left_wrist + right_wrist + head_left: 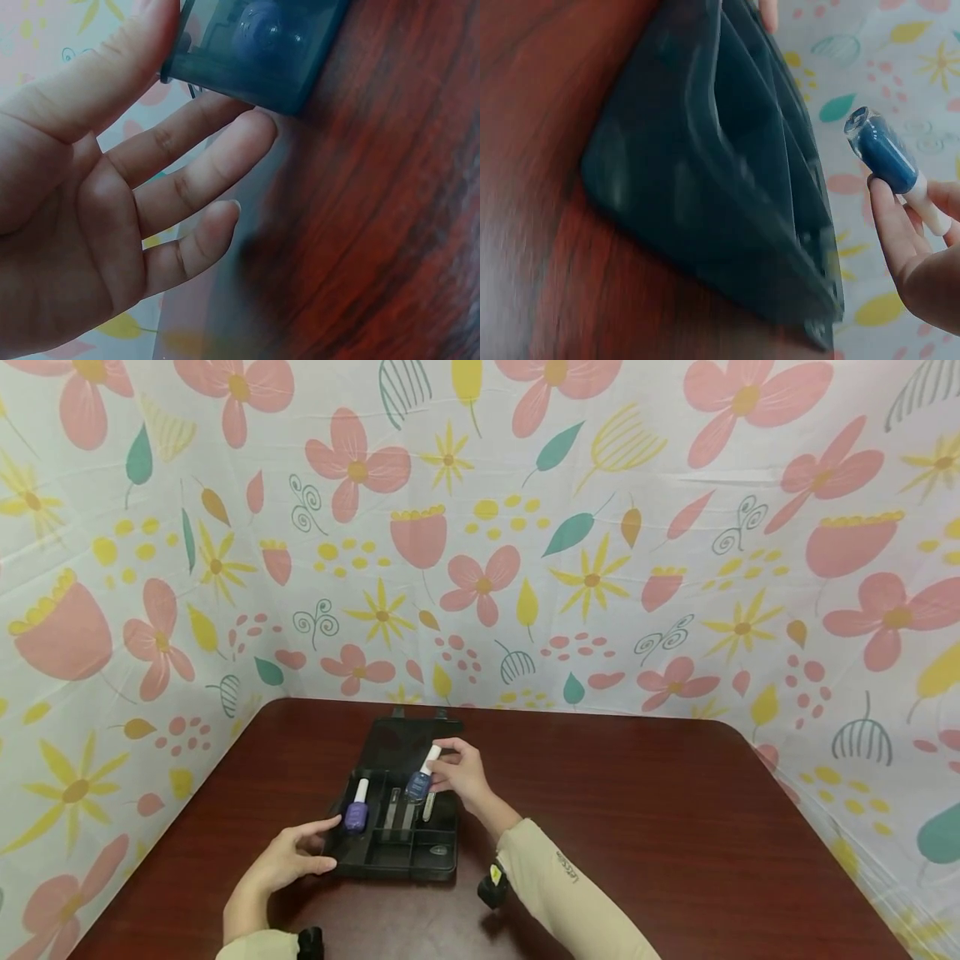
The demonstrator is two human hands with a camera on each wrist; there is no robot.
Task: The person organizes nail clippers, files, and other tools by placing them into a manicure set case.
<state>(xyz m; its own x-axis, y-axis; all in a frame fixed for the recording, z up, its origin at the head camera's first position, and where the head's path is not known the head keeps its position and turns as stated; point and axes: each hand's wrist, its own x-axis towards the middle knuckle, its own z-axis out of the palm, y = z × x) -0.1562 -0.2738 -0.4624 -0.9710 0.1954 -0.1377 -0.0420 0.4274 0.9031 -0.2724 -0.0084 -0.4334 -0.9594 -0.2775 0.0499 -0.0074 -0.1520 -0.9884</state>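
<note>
My right hand [461,771] pinches the white cap of a dark blue nail polish bottle [418,786], holding it tilted, glass end down, over a black compartment box [396,860]. In the right wrist view the same blue nail polish bottle [885,154] shows apart from the box wall. My left hand [283,858] is at the box's left side, thumb and index finger spread and touching it, its other fingers loosely extended in the left wrist view. A purple nail polish bottle [356,815] with a white cap lies in the left compartment.
The box's lid [412,742] is laid back on the far side. Slim metal nail tools [392,810] lie in the middle compartments, one more [428,807] to their right. A dark red wooden table [637,827] stretches right, before a flower-printed cloth [510,527].
</note>
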